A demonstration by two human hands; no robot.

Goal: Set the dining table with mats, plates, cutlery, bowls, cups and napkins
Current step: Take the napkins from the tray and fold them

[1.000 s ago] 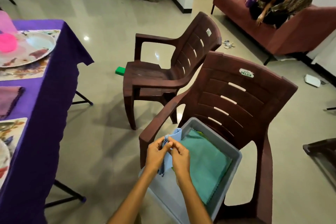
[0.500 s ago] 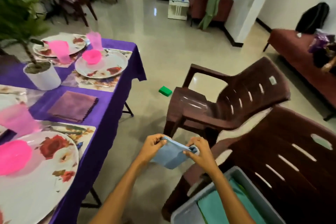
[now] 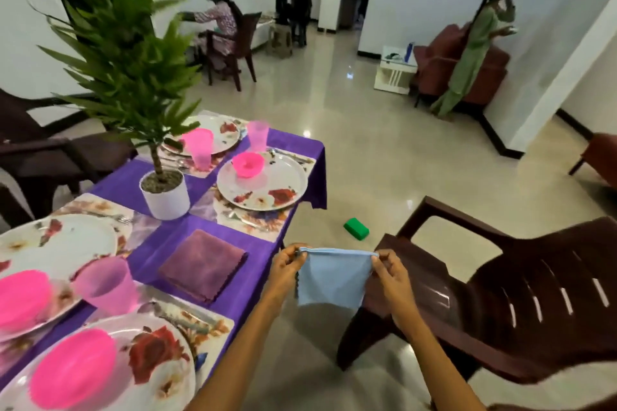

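In the lower centre of the frame my left hand (image 3: 285, 269) and right hand (image 3: 390, 272) pinched the top corners of the soft, light, pale-blue cloth napkin (image 3: 330, 280), which hung limp between them beside the purple-clothed table (image 3: 263, 253).

Between the desk (image 3: 267, 253) edge and the brown chair (image 3: 500, 294) runs a strip of bare floor (image 3: 384, 160); both hands hold the blue napkin (image 3: 332, 279) over it, the left hand (image 3: 283, 269) near the desk's corner side. On the desk, the open purple patch just beside that hand is taken by a purple napkin (image 3: 203, 264). Beyond it stand a plant pot (image 3: 165, 195) and plates (image 3: 262, 185) with pink bowls (image 3: 247, 164) and cups (image 3: 106, 285). A green block (image 3: 356, 228) lies on the floor ahead.
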